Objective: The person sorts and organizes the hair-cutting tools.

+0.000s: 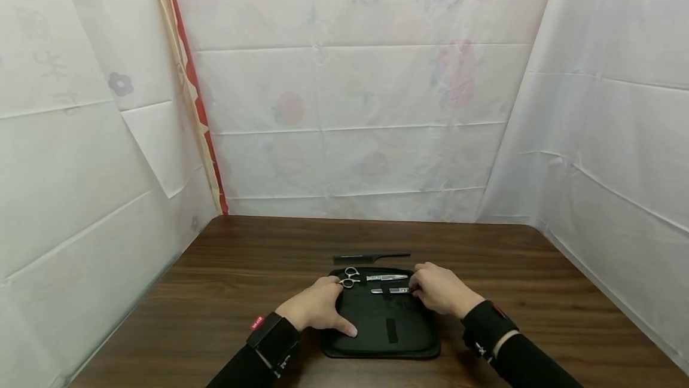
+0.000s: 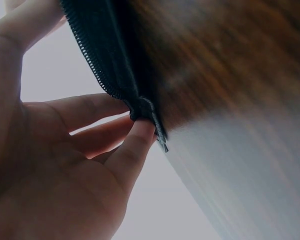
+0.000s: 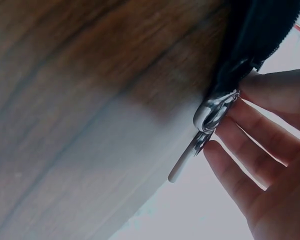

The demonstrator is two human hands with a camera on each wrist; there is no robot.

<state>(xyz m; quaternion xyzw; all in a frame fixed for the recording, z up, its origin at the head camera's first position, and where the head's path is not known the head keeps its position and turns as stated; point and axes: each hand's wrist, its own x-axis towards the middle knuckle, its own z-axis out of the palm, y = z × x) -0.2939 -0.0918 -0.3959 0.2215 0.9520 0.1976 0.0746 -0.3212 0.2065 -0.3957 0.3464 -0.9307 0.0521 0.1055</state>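
A black zip case (image 1: 411, 337) lies unfolded on the table. My left hand (image 1: 317, 305) grips its left side, thumb stretched over the inside and fingers at the zipped edge, which also shows in the left wrist view. Beside those fingertips are the ring handles of one pair of scissors (image 1: 386, 278), lying across the top of the case with blades to the right. Just below, a second pair of scissors (image 1: 399, 290) points left through a dark strap. My right hand (image 1: 440, 289) holds its handles, and in the right wrist view the shiny handle ring (image 3: 205, 117) juts past the case edge.
A black tail comb (image 1: 355, 258) lies just behind the case, its thin tail to the right. Another dark strap (image 1: 392, 330) is fixed lower on the case. White sheets (image 1: 344, 167) hang behind and at both sides of the brown wooden table (image 1: 258, 250).
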